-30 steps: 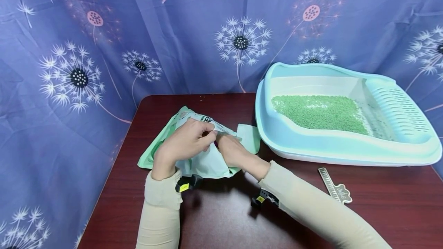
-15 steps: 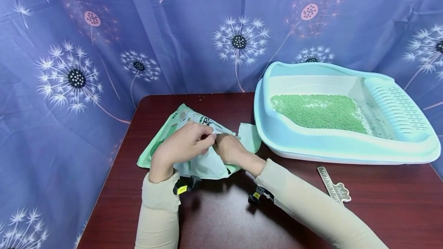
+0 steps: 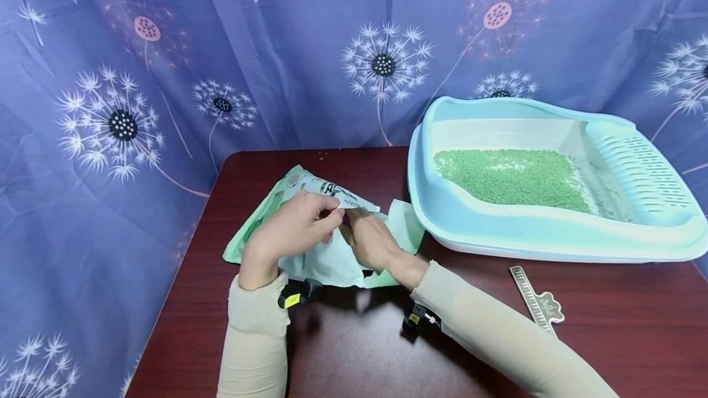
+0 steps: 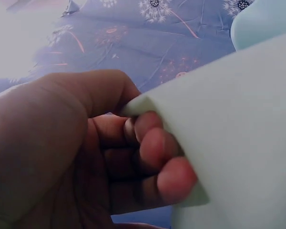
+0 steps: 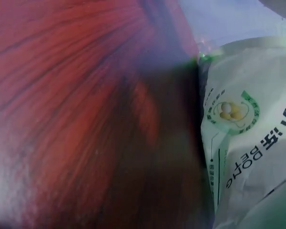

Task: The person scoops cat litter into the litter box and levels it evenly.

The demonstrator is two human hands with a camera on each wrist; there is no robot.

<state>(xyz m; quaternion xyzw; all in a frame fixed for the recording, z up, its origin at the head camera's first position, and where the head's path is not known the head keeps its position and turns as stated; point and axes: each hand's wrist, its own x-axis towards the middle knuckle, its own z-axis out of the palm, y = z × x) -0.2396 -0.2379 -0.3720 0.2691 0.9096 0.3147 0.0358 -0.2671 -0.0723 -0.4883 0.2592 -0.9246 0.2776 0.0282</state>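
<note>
A white and green printed plastic bag [image 3: 329, 263] lies on the table at the left of the head view. My left hand [image 3: 293, 226] pinches the edge of its opening between thumb and fingers; the left wrist view has this hand [image 4: 95, 138] close up, gripping the pale bag edge [image 4: 238, 129]. My right hand [image 3: 373, 241] reaches into the bag's mouth, so its fingertips are hidden and what they hold cannot be seen. In the right wrist view the printed front of the bag [image 5: 257, 114] fills the right side, and no hand shows there.
On the right stands a light blue litter box [image 3: 531, 232] with green pellets [image 3: 509, 180] in it. A flat ruler-like clip [image 3: 536, 303] lies in front of it. The dark red table [image 3: 354, 349] meets a blue dandelion-print curtain [image 3: 310, 48] behind.
My right hand has drawn back slightly to the right, baring more of its thumb side. The bag's right flap has shifted a little rightward. My left hand keeps its pinch.
</note>
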